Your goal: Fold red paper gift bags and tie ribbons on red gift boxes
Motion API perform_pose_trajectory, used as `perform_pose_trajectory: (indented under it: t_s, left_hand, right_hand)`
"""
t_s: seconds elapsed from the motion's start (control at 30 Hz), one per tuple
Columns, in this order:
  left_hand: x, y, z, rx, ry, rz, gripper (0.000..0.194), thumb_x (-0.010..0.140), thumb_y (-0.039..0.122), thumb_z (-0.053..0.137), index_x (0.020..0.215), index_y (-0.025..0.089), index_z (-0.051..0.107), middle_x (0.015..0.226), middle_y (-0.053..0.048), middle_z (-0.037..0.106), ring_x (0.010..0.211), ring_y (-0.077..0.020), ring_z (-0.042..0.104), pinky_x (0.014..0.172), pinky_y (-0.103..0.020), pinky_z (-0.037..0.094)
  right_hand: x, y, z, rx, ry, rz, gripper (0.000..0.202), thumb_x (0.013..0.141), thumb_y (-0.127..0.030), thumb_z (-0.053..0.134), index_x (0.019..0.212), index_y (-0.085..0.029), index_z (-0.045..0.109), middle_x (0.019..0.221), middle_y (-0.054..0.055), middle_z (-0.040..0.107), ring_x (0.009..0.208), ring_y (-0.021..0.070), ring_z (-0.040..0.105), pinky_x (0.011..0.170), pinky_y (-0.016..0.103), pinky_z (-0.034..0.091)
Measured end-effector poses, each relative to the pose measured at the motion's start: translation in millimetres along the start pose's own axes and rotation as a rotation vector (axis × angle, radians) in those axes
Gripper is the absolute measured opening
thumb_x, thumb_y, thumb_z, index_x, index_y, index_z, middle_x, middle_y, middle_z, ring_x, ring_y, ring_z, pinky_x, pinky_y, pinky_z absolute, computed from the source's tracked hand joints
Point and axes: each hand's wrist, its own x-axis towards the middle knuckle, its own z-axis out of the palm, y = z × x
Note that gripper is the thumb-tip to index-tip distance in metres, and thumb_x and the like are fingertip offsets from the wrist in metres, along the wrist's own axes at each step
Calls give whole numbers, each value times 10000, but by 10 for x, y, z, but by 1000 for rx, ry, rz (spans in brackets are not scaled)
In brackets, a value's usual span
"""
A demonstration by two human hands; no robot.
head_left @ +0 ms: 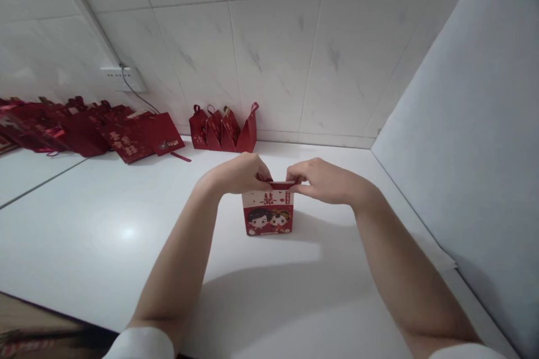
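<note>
A small red and white paper box (268, 214) with two cartoon figures and a red character on its front stands upright on the white table (168, 207). My left hand (246, 173) pinches the top edge of the box at its left corner. At the top right corner, my right hand (318, 179) grips the same edge between thumb and fingers. The inside of the box is hidden.
Several small red boxes with ribbon loops (223, 130) stand by the tiled wall. Further left lie red cards and bags (130, 137) below a wall socket (123, 78). A pale panel (471, 140) rises on the right.
</note>
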Motion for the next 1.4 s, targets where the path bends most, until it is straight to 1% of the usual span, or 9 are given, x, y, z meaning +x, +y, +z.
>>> perform_pose_trajectory:
  t_s: [0.1, 0.17, 0.3, 0.4, 0.5, 0.63, 0.93, 1.23, 1.4]
  left_hand:
    - [8, -33, -9, 40, -21, -11, 232, 774, 329, 588, 884, 214, 756, 764, -21, 702, 580, -108, 468, 526, -246, 300]
    - [5, -66, -22, 44, -20, -33, 250, 783, 353, 580, 885, 208, 756, 759, -22, 701, 565, -106, 450, 516, -249, 291]
    - [3, -118, -39, -17, -3, -17, 279, 784, 380, 600, 942, 206, 750, 876, -48, 727, 683, -132, 562, 574, -235, 349]
    - [11, -117, -33, -20, 11, -1, 265, 793, 373, 593, 933, 209, 748, 878, -48, 727, 720, -141, 583, 597, -234, 365]
    - [17, -96, -18, 5, 11, -27, 264, 797, 374, 577, 887, 194, 748, 786, -40, 708, 640, -127, 535, 545, -240, 327]
    - [20, -84, -1, -11, 7, -34, 267, 780, 365, 586, 864, 171, 749, 693, -34, 662, 564, -106, 452, 502, -243, 271]
    - [23, -77, -3, -28, -3, -43, 290, 774, 380, 590, 917, 192, 759, 721, -28, 662, 579, -114, 452, 512, -256, 261]
    - [10, -60, -3, -34, -11, -81, 292, 769, 395, 592, 901, 192, 755, 700, -26, 631, 560, -106, 401, 508, -255, 250]
    - [-7, -46, -9, -40, -17, -94, 285, 770, 410, 587, 827, 181, 748, 644, -12, 567, 530, -95, 332, 506, -266, 222]
  right_hand:
    - [1, 13, 5, -3, -8, 23, 135, 893, -282, 492, 837, -223, 599, 844, 24, 659, 645, 146, 543, 548, 265, 369]
    - [2, 23, 10, 1, -5, 43, 133, 896, -287, 485, 847, -223, 590, 838, 28, 656, 632, 144, 537, 535, 263, 356]
    - [6, 27, 15, -4, 9, 52, 143, 902, -293, 474, 857, -220, 588, 858, 37, 659, 634, 146, 547, 535, 265, 358]
    - [-4, 12, 2, -4, 6, 71, 152, 897, -302, 485, 875, -218, 611, 859, 41, 663, 633, 149, 552, 524, 265, 362]
    - [-21, -8, -26, 15, 4, 80, 159, 887, -304, 507, 894, -220, 642, 877, 42, 672, 643, 153, 564, 523, 268, 375]
    - [-31, -26, -60, 28, 48, 80, 162, 876, -286, 519, 903, -222, 666, 896, 41, 680, 670, 154, 582, 543, 267, 397]
    - [-5, -1, -68, 54, -11, 169, 145, 856, -313, 557, 872, -224, 670, 893, 40, 680, 657, 150, 582, 519, 262, 400]
    - [29, 38, -52, 65, -21, 144, 122, 845, -301, 565, 850, -229, 663, 871, 31, 679, 650, 146, 579, 517, 262, 404]
    - [17, 28, -56, 59, -30, 152, 137, 857, -313, 560, 849, -221, 662, 868, 39, 685, 631, 149, 579, 506, 271, 402]
